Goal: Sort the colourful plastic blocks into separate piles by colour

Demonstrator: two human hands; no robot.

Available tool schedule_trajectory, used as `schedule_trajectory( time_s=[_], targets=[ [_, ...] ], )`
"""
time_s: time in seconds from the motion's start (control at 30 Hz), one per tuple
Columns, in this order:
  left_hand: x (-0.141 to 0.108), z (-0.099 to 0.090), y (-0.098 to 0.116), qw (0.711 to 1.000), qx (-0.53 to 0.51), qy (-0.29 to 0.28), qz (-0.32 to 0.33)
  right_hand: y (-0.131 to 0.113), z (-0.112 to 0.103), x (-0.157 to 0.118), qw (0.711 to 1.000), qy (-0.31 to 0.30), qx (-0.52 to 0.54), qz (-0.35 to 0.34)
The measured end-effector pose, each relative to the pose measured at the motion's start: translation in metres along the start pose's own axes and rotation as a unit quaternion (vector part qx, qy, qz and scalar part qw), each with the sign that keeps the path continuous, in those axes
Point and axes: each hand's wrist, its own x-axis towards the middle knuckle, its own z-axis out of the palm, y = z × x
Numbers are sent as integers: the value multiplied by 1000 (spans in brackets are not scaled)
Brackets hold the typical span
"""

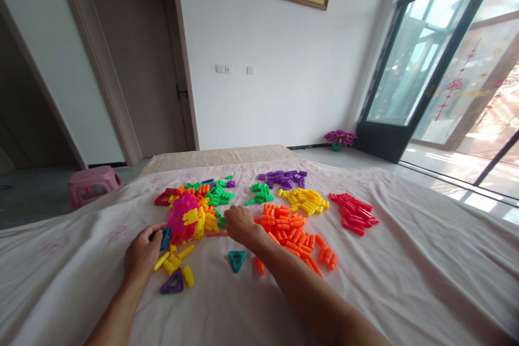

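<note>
Left of the magenta piece [181, 220], the left hand [141, 251] gripped a blue piece [165, 238]; right of it, the right hand's fingers met green pieces [221, 221], their grip indeterminable.

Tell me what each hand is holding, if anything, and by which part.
The left hand grips a blue piece by the end nearer the palm. Whether the right hand holds anything cannot be told; its fingertips are hidden.
</note>
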Motion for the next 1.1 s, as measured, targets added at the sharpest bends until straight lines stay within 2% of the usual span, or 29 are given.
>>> schedule_trajectory(
  time_s=[0.1, 0.27, 0.37, 0.43, 0.57, 0.67, 0.77, 0.93, 1.1],
  targets=[
    [0, 1, 1, 1000, -1, -3, -3, 16, -12, -2, 1000, -1, 10, 21],
    [0, 1, 3, 1000, -9, -4, -1, 61, -37, -3, 993, 34, -14, 111],
    [-2, -1, 7, 1000, -6, 0, -4, 84, -44, 0, 987, 30, -31, 153],
    [-4, -3, 11, 1000, -7, 2, -7, 90, -44, 5, 986, 42, -26, 157],
    [-7, -5, 16, 1000, -12, 6, -11, 79, -30, 27, 993, 60, 21, 96],
    [-8, -5, 16, 1000, -14, 5, -12, 61, -16, 51, 998, 48, 41, 32],
    [-6, -4, 13, 1000, -17, 5, -8, 47, -2, 71, 999, 26, 39, 0],
    [-4, -2, 10, 1000, -20, 9, -8, 44, 9, 84, 999, 12, 29, -6],
    [-4, -1, 11, 1000, -11, 6, -12, 56, 3, 79, 999, 16, 24, 16]
  ],
)
